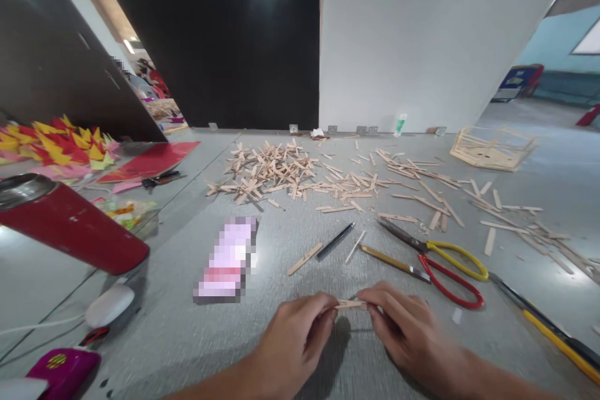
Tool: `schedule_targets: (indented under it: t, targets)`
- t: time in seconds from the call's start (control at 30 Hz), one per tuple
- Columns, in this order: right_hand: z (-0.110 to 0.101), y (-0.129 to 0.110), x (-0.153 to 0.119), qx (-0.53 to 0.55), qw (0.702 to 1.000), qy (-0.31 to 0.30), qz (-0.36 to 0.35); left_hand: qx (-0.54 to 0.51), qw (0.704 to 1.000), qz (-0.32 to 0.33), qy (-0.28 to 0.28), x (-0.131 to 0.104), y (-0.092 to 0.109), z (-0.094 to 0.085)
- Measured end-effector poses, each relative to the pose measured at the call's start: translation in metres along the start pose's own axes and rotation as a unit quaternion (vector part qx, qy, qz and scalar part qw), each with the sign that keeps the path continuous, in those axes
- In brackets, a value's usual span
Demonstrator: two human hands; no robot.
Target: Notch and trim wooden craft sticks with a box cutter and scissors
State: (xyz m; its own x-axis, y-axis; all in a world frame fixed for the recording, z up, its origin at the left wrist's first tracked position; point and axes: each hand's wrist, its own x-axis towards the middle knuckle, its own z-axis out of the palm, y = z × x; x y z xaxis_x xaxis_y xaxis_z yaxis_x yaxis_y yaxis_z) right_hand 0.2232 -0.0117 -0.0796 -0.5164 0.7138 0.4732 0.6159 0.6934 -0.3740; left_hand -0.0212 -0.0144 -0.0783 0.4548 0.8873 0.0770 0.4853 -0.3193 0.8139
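Between my two hands is a short pale wooden stick point(350, 304) with a slit-like opening along its middle. My left hand point(297, 332) pinches its left end between thumb and fingers. Its right end is pinched by my right hand point(407, 330). The fingertips hide both ends of it. Just beyond my hands lie another wooden stick point(304, 259), a dark pen point(336, 242), a thin white stick point(355, 247) and a yellow craft knife point(394, 262). Scissors point(434, 256) with one yellow and one red handle loop rest past my right hand.
A large pile of wooden pieces point(272, 169) spreads across the table's far side. A pixelated pink object point(227, 259), a red flask point(79, 222) and a white mouse-like device point(110, 305) are leftward. At right lie a yellow-and-black cutter point(546, 325) and a stick-built frame point(492, 153).
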Motion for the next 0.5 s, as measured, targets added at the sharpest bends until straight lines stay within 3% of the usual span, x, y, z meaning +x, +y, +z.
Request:
schedule_targets:
  t: [0.5]
  targets:
    - [-0.0001,0.0013,0.0045,-0.004,1.000,0.023,-0.005,-0.036,0.999,-0.024,0.015,0.0058,-0.0022,0.0026]
